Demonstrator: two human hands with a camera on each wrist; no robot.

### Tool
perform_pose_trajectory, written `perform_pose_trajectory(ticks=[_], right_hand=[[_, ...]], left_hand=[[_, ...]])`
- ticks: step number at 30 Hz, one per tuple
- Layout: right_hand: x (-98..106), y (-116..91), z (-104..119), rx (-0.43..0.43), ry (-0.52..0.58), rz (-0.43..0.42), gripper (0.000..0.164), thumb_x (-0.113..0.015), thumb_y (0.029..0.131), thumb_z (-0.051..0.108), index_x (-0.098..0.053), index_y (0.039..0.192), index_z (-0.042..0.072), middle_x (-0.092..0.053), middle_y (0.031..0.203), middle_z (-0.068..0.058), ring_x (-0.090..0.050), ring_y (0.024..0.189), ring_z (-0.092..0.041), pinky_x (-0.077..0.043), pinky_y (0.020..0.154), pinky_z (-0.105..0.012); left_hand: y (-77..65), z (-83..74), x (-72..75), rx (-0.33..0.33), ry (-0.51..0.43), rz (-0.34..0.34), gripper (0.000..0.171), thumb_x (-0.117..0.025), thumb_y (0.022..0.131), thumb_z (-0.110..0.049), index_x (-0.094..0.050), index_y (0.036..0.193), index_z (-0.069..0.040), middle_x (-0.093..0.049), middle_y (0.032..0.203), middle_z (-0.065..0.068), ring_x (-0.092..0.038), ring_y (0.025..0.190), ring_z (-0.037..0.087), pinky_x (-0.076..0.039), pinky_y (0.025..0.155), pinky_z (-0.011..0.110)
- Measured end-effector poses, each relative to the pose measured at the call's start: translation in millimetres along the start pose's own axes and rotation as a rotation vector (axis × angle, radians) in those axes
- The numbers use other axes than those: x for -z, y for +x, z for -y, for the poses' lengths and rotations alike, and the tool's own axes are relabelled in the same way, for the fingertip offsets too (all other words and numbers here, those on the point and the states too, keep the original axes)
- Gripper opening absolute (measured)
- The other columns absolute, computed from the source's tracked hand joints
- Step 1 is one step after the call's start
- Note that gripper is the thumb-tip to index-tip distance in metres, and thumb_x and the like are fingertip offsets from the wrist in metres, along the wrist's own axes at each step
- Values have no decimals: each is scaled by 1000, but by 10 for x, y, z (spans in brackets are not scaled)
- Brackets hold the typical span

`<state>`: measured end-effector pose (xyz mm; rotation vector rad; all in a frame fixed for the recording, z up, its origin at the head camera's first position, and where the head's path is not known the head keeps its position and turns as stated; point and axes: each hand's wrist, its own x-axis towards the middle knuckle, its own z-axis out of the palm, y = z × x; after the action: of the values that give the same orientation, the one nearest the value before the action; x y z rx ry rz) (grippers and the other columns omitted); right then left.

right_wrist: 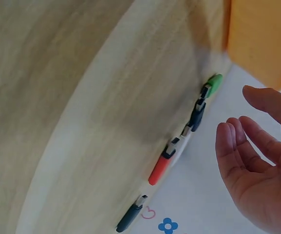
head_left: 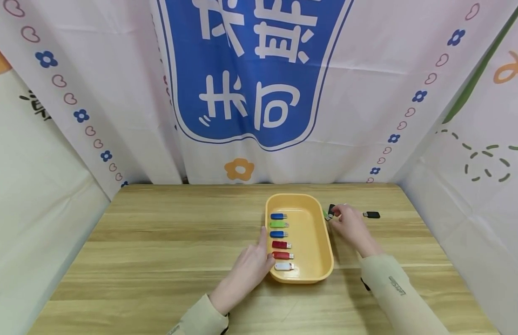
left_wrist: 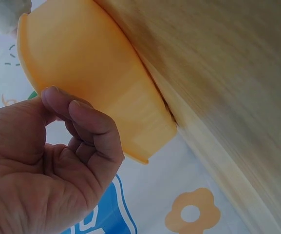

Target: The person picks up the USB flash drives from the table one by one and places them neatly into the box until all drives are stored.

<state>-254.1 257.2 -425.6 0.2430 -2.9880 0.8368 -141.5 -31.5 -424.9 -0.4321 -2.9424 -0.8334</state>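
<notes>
Left hand (head_left: pixel 251 263): lower centre, pinching yellow oblong plastic tray (head_left: pixel 310 242); tugging could skew it.
Right hand (head_left: pixel 352 226): right of centre, half-open, empty; brushing could scatter slim black USB sticks (right_wrist: pixel 197 117).

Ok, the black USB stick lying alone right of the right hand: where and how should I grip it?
Probably pinch the black USB stick by its dark body, across both long sides, from above: it lies flat on the table, those sides look unobstructed, and its metal plug points left, toward the right hand.

“未来可期” on white-blue curtain (head_left: pixel 279 74)
</notes>
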Motion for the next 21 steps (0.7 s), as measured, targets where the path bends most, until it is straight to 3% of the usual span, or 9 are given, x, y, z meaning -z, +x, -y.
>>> perform_pose_trajectory(ticks=[10, 21], right_hand=[[-124, 158, -28, -7, -24, 29, 35, -68, 88, 11, -65, 116, -10, -67, 110, -26, -65, 100, -36, -55, 88, -50], [-255, 250, -15, 22, -91, 44, 31, -69, 90, 8, -65, 114, -10, -67, 115, -28, -64, 109, -42, -52, 97, -53]], left_hand=[[11, -20, 5, 28, -3, 18, 76, -68, 89, -9, -28, 151, 10, -46, 60, -1, -39, 43, 8, -33, 38, 19], [-2, -17, 10, -1, 3, 4, 75, -68, 88, -8, -29, 149, 12, -47, 59, -1, -39, 44, 7, -33, 39, 20]])
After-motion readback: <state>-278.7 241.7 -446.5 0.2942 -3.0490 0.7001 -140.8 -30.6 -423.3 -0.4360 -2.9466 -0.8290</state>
